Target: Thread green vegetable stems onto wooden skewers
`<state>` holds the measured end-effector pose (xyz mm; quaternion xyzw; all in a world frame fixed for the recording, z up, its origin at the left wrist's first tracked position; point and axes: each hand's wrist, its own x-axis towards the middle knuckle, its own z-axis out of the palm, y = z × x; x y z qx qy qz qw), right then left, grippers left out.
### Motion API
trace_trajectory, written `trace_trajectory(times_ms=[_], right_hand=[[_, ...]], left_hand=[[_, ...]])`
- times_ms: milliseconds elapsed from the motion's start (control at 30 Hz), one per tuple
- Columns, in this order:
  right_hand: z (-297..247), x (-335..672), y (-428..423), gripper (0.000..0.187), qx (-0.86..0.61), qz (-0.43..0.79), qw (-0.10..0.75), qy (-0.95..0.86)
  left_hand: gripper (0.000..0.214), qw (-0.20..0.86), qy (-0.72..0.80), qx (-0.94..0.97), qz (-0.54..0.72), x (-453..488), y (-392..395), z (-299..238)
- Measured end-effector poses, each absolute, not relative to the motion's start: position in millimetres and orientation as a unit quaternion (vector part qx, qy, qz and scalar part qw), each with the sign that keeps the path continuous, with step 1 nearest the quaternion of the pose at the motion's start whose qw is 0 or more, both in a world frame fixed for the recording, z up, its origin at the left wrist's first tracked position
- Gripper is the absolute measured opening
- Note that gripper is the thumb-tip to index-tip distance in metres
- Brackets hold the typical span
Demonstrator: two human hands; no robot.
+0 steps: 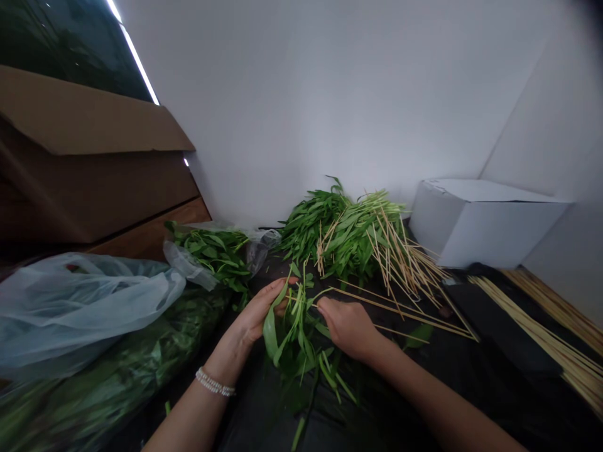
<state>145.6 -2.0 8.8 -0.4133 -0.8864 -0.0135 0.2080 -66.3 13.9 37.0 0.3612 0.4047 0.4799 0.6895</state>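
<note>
My left hand (264, 309) is closed around a small bunch of water spinach (298, 326), whose long leaves and cut stems hang below the fingers. Close on the right, my right hand (347, 328) is clenched at the bunch's edge. A thin pale strip seems to run from the stems into this fist, though the fingers hide most of it. Several bamboo strips (400, 309) lie on the dark surface just beyond the right hand. Behind both hands is a heap of water spinach bunches (348, 232), with bamboo ends (400, 257) sticking out to the right.
Loose greens (214, 248) lie in an opened clear bag at the left. Nearer, a whitish plastic bag (85, 307) rests over bagged greens (136, 358). A cardboard box (94, 188) stands behind. At the right are a white box (499, 226) and long bamboo strips (541, 333).
</note>
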Motion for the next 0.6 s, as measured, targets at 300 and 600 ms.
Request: trace_trajectory(times_ms=[300, 600], right_hand=[[7.0, 145.1, -2.0, 0.025, -0.416, -0.018, 0.219, -0.883], [6.4, 147.0, -0.3, 0.028, -0.428, -0.004, 0.228, -0.875]], left_hand=[[0.043, 0.666, 0.409, 0.396, 0.483, -65.2, 14.5, 33.2], [0.041, 0.654, 0.402, 0.414, 0.489, -64.2, 14.0, 34.1]])
